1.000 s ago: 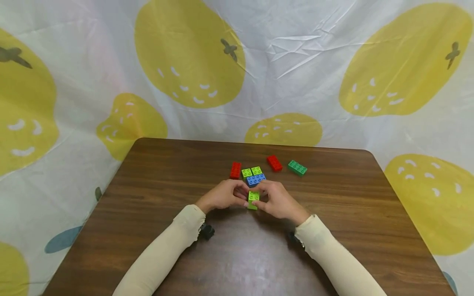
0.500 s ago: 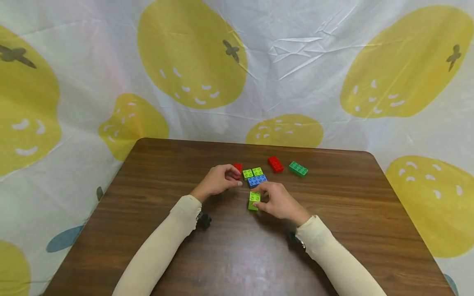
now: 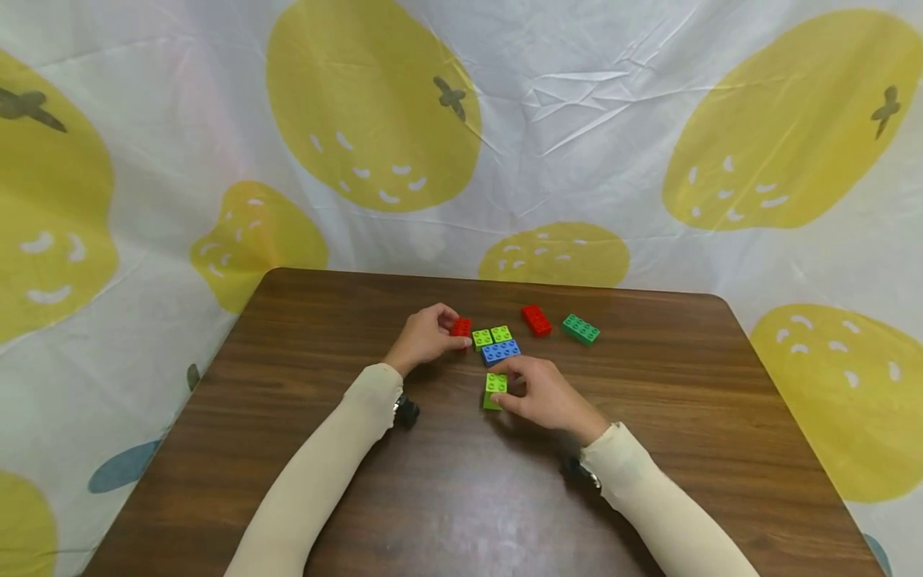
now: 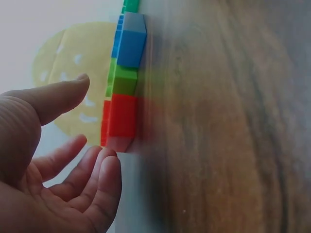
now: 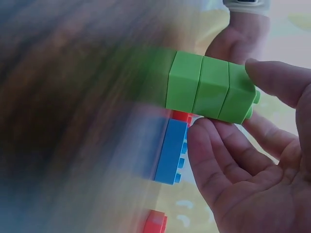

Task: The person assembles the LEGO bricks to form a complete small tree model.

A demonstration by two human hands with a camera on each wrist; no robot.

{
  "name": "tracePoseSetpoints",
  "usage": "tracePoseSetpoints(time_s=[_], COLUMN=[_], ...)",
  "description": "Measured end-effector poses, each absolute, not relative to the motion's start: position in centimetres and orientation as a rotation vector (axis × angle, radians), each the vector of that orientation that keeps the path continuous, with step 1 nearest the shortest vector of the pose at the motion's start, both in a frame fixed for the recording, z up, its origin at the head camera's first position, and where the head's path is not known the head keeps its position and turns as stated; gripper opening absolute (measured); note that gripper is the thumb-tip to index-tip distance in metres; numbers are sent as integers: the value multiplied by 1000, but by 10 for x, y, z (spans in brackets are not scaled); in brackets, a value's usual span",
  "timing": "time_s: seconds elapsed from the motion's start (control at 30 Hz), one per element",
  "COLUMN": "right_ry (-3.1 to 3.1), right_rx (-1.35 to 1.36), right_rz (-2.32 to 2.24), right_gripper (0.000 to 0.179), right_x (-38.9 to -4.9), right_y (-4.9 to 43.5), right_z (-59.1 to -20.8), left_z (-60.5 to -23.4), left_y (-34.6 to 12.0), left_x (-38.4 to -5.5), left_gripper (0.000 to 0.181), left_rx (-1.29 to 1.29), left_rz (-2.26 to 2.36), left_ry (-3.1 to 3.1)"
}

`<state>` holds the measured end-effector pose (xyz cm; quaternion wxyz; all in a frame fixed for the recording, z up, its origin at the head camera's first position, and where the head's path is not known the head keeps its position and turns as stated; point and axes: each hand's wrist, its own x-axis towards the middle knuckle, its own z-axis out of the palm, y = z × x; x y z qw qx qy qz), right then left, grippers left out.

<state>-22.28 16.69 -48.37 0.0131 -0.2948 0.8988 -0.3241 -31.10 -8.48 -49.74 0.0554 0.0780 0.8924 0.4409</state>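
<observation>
My left hand [image 3: 425, 336] is at a red toy brick [image 3: 461, 327], thumb and fingers spread to either side of it. In the left wrist view the red brick [image 4: 122, 119] shows just past the fingertips, with a gap between thumb and fingers. A stack of three lime green bricks [image 5: 211, 87] stands on the table nearer the body. My right hand [image 3: 542, 394] holds that stack, thumb [image 5: 272, 77] on its top brick and fingers at the other side.
Just behind the stack lies a blue brick [image 3: 501, 353], with two lime green bricks [image 3: 492, 336] directly beyond it. Another red brick [image 3: 536, 320] and a dark green brick [image 3: 580, 329] lie farther back right on the wooden table [image 3: 324, 336]. A lemon-patterned cloth [image 3: 404, 240] hangs behind.
My left hand has left the lime green stack and moved back and left to the red brick. The right hand has stayed at the stack.
</observation>
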Motion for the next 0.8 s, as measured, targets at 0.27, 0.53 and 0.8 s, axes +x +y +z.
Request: tracePoseSetpoints(time_s=[0.27,0.53,0.8], right_ry=[2777,2748,2756], right_rx=[-890,-872,-865], right_rz=[-1066,-1062,-1039], right_gripper=[32,31,31], right_x=[-219,-220,-222], right_y=[169,169,170], right_z=[-481,-481,-483], left_z=[-507,-506,-505], left_y=[-75,-71,-73], left_x=[-320,-322,-323], left_gripper=[70,66,51], left_rx=[247,210,222], left_rz=[1153,1118,1109], left_ry=[2814,2808,2804])
